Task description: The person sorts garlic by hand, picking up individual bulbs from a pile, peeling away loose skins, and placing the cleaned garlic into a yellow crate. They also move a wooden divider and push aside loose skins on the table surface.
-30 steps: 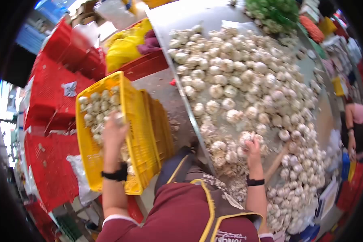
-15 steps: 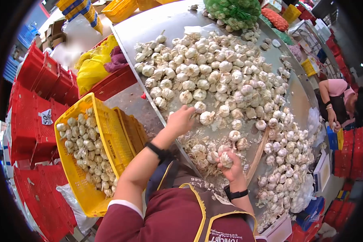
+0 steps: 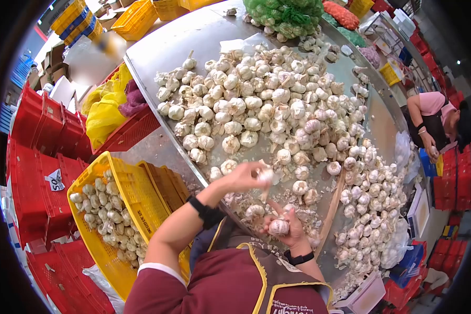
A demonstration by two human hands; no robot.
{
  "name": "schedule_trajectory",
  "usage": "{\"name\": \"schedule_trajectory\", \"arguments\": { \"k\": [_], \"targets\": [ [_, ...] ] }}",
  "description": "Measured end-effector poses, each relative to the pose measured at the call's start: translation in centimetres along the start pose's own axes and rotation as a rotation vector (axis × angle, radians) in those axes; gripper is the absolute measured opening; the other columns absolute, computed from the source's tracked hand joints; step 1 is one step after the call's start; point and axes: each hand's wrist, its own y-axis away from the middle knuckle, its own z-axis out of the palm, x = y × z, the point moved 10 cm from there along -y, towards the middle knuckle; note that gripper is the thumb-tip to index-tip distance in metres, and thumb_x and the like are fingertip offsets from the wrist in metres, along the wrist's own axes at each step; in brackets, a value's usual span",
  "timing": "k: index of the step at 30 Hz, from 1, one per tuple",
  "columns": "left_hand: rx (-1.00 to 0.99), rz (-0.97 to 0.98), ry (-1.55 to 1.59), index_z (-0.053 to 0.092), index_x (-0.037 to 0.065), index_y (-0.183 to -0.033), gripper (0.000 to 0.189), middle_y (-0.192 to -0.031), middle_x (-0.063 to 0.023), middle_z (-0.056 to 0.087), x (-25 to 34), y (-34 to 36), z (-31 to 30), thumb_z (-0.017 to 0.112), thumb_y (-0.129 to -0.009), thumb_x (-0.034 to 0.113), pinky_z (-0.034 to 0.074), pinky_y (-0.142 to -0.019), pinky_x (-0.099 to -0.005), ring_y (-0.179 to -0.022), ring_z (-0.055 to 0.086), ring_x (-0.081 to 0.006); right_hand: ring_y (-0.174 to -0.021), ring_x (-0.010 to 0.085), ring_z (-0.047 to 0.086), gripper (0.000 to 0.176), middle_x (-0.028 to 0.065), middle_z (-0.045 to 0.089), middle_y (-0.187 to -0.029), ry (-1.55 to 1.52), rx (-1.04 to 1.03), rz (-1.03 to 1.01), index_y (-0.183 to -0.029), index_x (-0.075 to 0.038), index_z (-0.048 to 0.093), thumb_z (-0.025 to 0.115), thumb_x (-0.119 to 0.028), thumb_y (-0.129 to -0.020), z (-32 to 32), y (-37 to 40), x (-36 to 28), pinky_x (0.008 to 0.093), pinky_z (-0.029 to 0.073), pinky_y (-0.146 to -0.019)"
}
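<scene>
My left hand [image 3: 242, 177] pinches a garlic bulb [image 3: 265, 176], slightly blurred, above the near edge of the metal table [image 3: 154, 58]. Just below and to the right, my right hand [image 3: 294, 230] has its fingers round another garlic bulb [image 3: 279, 227]. Loose skins and trimmings [image 3: 254, 201] lie beneath both hands. Beyond them spreads a large heap of garlic bulbs [image 3: 251, 99], and a second heap [image 3: 369, 209] lies to the right behind a wooden strip [image 3: 332, 209].
A yellow crate [image 3: 136, 209] with garlic stands at my left, beside stacked red crates [image 3: 36, 178]. Yellow netting [image 3: 104, 115] hangs over a red crate. A green net bag [image 3: 288, 15] lies at the table's far side. Another person [image 3: 429, 120] is at the right.
My left hand has moved from the heap's edge toward my right hand and now has a bulb in it. My right hand is slightly lower, still with a bulb. The view has shifted.
</scene>
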Motion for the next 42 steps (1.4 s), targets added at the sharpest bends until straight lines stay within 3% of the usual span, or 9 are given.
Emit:
{"name": "schedule_trajectory", "arguments": {
  "k": [3,10,17,23,30,34,38,40,42],
  "targets": [
    [-0.395,0.135,0.025,0.063,0.007,-0.117,0.044,-0.097,-0.0097,0.067,3.7,2.8,3.8,0.071,-0.083,0.035,0.050,-0.068,-0.0335,-0.078,0.061,-0.0156,-0.083,0.0288,0.064,0.077,0.0221,0.062,-0.103,-0.064,0.055,0.086,-0.139,-0.006,0.036,0.039,-0.065,-0.091,-1.2,-1.3,0.9,0.0471,0.052,-0.080],
    [0.526,-0.026,-0.777,0.056,0.009,-0.111,0.035,-0.093,-0.0148,0.061,0.1,-4.1,-8.0,0.065,-0.082,0.027,0.051,-0.062,-0.0412,-0.073,0.065,-0.0277,-0.069,0.0278,0.064,0.070,0.0286,0.059,-0.112,-0.123,-0.096,0.162,-0.143,-0.006,0.031,0.062,-0.036,-0.088,1.1,-2.3,1.2,0.0427,0.055,-0.068],
    [0.384,-0.059,-1.064,0.052,0.010,-0.102,0.031,-0.094,-0.0153,0.059,-4.5,-9.8,-3.8,0.064,-0.077,0.023,0.052,-0.066,-0.0446,-0.080,0.065,-0.0340,-0.079,0.0308,0.065,0.070,0.0282,0.057,-0.120,-0.088,-0.059,0.119,-0.145,-0.008,0.030,0.061,-0.033,-0.088,0.6,-2.2,0.9,0.0422,0.054,-0.074],
    [0.288,0.061,-0.816,0.058,0.011,-0.108,0.034,-0.096,-0.0116,0.061,1.9,-4.7,-4.4,0.065,-0.077,0.025,0.053,-0.069,-0.0406,-0.084,0.065,-0.0307,-0.091,0.0331,0.065,0.061,0.0270,0.052,-0.129,-0.175,-0.054,0.100,-0.143,-0.010,0.033,0.057,-0.029,-0.091,0.0,-1.8,0.5,0.0457,0.054,-0.081],
    [1.143,0.096,-0.491,0.060,0.007,-0.112,0.037,-0.099,-0.0096,0.064,-0.3,16.7,-23.7,0.072,-0.080,0.019,0.054,-0.071,-0.0302,-0.083,0.065,-0.0193,-0.096,0.0360,0.063,0.043,0.0281,0.049,-0.131,-0.361,0.002,0.124,-0.132,-0.010,0.046,0.053,-0.027,-0.094,-1.6,-2.3,0.6,0.0460,0.055,-0.082],
    [1.572,-0.481,-0.872,0.059,0.013,-0.113,0.039,-0.102,-0.0152,0.062,-3.0,36.2,-29.0,0.070,-0.081,0.031,0.051,-0.079,-0.0416,-0.092,0.063,-0.0308,-0.095,0.0368,0.064,0.040,0.0289,0.049,-0.131,-0.338,-0.031,0.124,-0.131,-0.009,0.047,0.052,-0.027,-0.095,-2.0,-2.6,0.5,0.0466,0.055,-0.082],
    [1.327,-1.030,-1.257,0.059,0.011,-0.114,0.039,-0.114,-0.0206,0.058,-5.9,41.6,-27.5,0.068,-0.079,0.026,0.049,-0.084,-0.0471,-0.104,0.058,-0.0362,-0.093,0.0364,0.064,0.040,0.0291,0.048,-0.131,-0.356,-0.045,0.143,-0.130,-0.008,0.047,0.052,-0.026,-0.095,-1.0,-2.9,1.0,0.0469,0.056,-0.081],
    [1.270,-0.490,-1.074,0.060,0.007,-0.113,0.038,-0.108,-0.0196,0.061,-9.4,38.0,-27.6,0.067,-0.080,0.025,0.050,-0.082,-0.0435,-0.098,0.061,-0.0348,-0.094,0.0367,0.065,0.039,0.0291,0.048,-0.130,-0.320,-0.035,0.174,-0.130,-0.007,0.047,0.051,-0.026,-0.095,-0.9,-3.1,1.4,0.0472,0.057,-0.080],
    [1.205,-0.343,-0.682,0.062,0.004,-0.112,0.038,-0.091,-0.0151,0.067,-7.5,29.4,-24.7,0.068,-0.081,0.024,0.051,-0.076,-0.0367,-0.087,0.065,-0.0296,-0.094,0.0369,0.065,0.039,0.0289,0.048,-0.130,-0.302,-0.051,0.176,-0.130,-0.007,0.047,0.051,-0.026,-0.095,-0.4,-3.1,1.7,0.0472,0.057,-0.080]
  ]
}}
